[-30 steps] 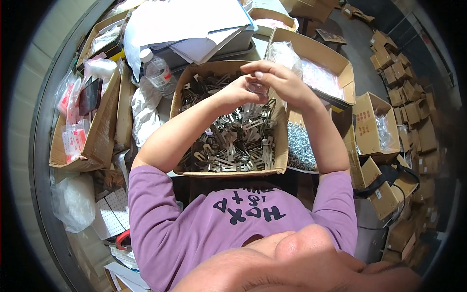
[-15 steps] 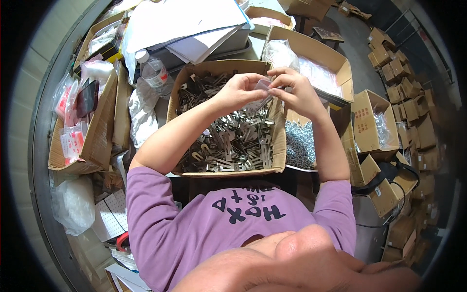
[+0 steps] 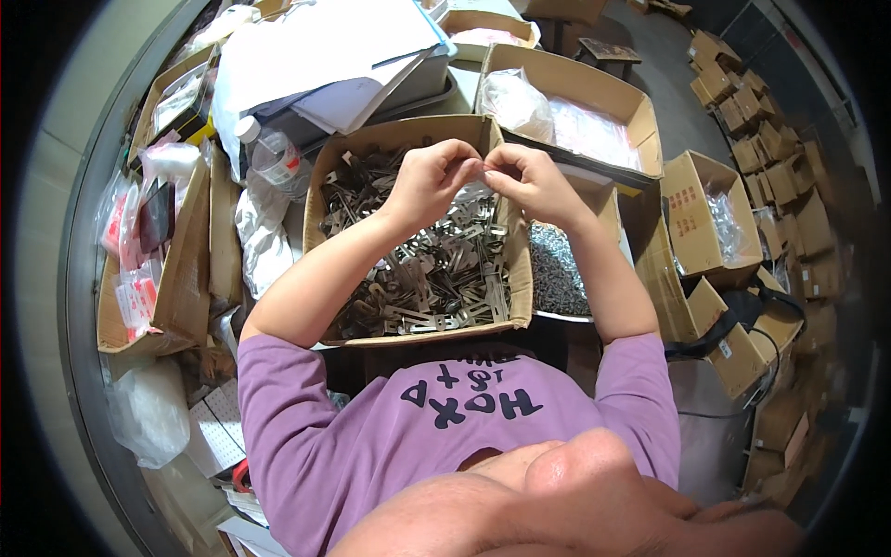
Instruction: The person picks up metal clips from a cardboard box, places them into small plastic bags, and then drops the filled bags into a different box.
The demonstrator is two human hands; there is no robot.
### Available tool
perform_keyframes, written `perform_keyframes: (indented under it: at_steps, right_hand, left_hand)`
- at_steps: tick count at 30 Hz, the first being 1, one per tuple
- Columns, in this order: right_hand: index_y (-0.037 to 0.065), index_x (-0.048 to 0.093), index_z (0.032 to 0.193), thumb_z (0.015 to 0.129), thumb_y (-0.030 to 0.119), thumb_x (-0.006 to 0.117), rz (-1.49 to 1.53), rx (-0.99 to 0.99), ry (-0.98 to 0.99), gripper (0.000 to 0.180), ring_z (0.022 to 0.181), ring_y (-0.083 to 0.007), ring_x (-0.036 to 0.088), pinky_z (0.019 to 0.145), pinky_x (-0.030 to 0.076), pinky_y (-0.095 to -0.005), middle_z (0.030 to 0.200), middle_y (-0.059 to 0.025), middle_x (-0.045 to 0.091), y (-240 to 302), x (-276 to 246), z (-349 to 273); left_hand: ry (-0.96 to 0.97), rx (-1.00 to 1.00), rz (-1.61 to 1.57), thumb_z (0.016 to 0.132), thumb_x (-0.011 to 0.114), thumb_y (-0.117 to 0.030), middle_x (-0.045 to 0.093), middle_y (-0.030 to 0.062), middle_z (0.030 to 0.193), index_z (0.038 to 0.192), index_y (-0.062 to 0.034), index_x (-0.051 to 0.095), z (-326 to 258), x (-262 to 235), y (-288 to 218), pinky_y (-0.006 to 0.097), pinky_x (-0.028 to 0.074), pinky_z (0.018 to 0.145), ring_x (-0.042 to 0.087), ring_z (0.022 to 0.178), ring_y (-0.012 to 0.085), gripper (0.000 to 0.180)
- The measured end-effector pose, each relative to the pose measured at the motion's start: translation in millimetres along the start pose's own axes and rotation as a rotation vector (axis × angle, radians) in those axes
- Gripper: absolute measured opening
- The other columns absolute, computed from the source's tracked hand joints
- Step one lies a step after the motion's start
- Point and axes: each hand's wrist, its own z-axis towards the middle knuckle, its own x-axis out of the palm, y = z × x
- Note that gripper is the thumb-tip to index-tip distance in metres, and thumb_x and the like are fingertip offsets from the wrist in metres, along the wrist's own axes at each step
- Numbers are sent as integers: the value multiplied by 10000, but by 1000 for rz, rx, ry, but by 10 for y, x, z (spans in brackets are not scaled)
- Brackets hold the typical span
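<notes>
Over the far side of a cardboard box [image 3: 520, 278] full of flat metal pieces [image 3: 436, 265], my two hands meet at the fingertips. My left hand [image 3: 433, 184] is closed, thumb against the bent fingers. The right one [image 3: 531, 183] pinches from the other side, its fingertips touching the left's. Between and just below them shows part of a small clear plastic bag [image 3: 475, 191], mostly hidden by the fingers. Beside the box, under my right forearm, lies a container of small silvery screw-like parts [image 3: 555, 274].
Behind stands a carton [image 3: 640, 116] with clear plastic bags. A plastic bottle [image 3: 277, 160] and papers [image 3: 325, 56] lie at the back left. At the left, a phone [image 3: 157, 212] rests in an open carton [image 3: 186, 269]. More cartons [image 3: 710, 218] stand on the right.
My hands have drawn closer together and moved slightly left in the picture, and the clear bag is now more hidden. The whole scene has shifted a little as the view turned.
</notes>
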Motion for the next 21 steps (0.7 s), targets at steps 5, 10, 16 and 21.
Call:
perform_keyframes:
  at_steps: [5,10,16,21]
  right_hand:
    - [-14,566,840,797,146,601,41,-65,2,169,728,-118,494,667,424,-262,769,-56,518,35,6,-9]
    - [7,546,831,817,134,602,-80,-120,-34,140,731,-98,450,654,396,-253,791,-20,466,82,-186,-91]
    - [13,535,793,816,153,609,-128,-94,-70,161,723,-99,458,646,395,-249,779,-20,466,155,-278,-184]
    - [43,579,777,832,166,630,-21,92,-468,144,708,-86,467,636,393,-241,751,26,509,130,-950,-650]
  left_hand:
    - [-37,122,34,883,604,-64,640,62,732,893,28,589,-28,-1,-45,224,481,634,575,693,68,94]
    - [-135,119,-63,881,596,-69,632,76,691,894,19,603,15,-45,-45,230,476,595,583,638,81,89]
    - [-110,60,-276,903,585,-101,621,17,726,894,22,600,16,-59,43,204,465,631,559,672,58,124]
    - [-55,-21,-454,899,597,-110,615,39,834,1038,13,547,32,-89,86,207,471,705,567,772,64,192]
